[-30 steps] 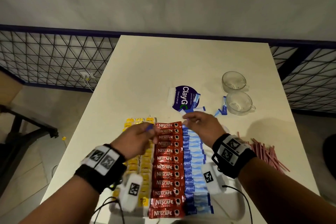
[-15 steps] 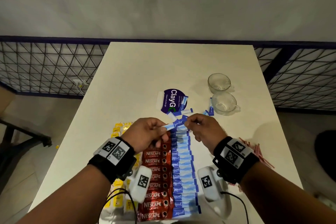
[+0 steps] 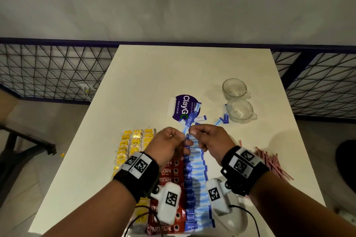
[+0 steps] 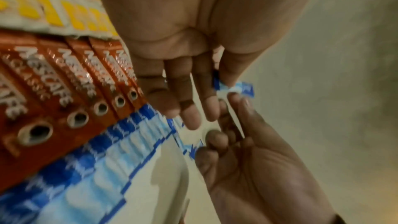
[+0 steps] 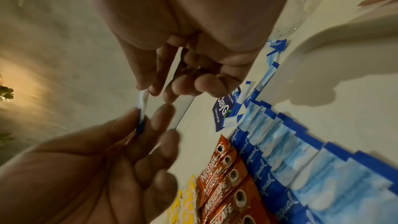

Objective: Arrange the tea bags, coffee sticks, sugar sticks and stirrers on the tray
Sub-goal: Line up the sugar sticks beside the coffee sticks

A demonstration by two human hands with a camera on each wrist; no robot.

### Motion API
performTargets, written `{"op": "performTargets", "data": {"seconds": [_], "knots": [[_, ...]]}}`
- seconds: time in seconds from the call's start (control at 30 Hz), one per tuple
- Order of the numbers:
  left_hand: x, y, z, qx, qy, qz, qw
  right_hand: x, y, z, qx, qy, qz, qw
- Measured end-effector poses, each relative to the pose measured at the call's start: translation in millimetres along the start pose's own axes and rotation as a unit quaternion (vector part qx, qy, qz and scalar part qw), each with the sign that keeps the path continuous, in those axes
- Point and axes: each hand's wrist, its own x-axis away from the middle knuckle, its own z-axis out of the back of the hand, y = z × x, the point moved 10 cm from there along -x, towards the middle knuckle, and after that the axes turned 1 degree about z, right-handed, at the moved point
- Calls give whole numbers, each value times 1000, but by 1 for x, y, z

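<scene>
A blue sugar stick (image 3: 185, 131) is pinched between both hands above the far end of the rows. My left hand (image 3: 180, 137) pinches its near end with thumb and forefinger, seen close in the left wrist view (image 4: 224, 83). My right hand (image 3: 192, 131) pinches the other end (image 5: 148, 91). In the right wrist view the sugar stick (image 5: 142, 105) shows edge-on. Below lie three rows side by side: yellow tea bags (image 3: 133, 144), red coffee sticks (image 3: 170, 174) and blue sugar sticks (image 3: 195, 175). Red-striped stirrers (image 3: 269, 161) lie in a loose heap to the right.
A purple ClayGo packet (image 3: 184, 107) and a few loose sugar sticks (image 3: 223, 119) lie beyond the rows. Two empty glass cups (image 3: 234, 87) (image 3: 239, 110) stand at the far right. A wire fence (image 3: 52, 75) flanks the table's far end; the table's left edge is near the tea bags.
One second ago the hands were apart at the far end of the rows. They have come together on one sugar stick, which has turned from crosswise to pointing away from me.
</scene>
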Motion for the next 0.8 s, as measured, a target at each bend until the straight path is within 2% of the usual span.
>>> {"op": "performTargets", "data": {"seconds": [0.07, 0.17, 0.2, 0.27, 0.33, 0.4, 0.53, 0.6, 0.73, 0.8], "knots": [[1, -7, -11, -29, -16, -3, 999, 2, -5, -5, -3, -7, 11, 1000], [1, -3, -10, -140, -30, -22, 989, 5, -11, -9, 33, -33, 34, 998], [0, 0, -5, -142, -24, -16, 989, 5, -12, -10, 60, -42, 39, 997], [-2, 5, 7, -75, -3, -6, 997, 7, -14, -12, 119, -56, 45, 990], [-5, 11, 14, -51, 13, -20, 998, 8, -11, -15, 148, -69, 40, 986], [-6, 15, 14, -59, 24, -47, 997, 8, -6, -19, 125, -69, 26, 989], [-6, 19, 27, -4, 108, -74, 991, 9, 7, -11, -16, -22, -43, 999], [-4, 18, 29, 2, 123, -79, 989, 9, 7, -5, -55, -9, -37, 998], [-2, 19, 37, 9, 127, -65, 990, 3, 8, -1, -64, 7, -20, 998], [-4, 21, 77, -11, 190, -72, 979, -5, 17, 10, -41, 27, -23, 999]]}}
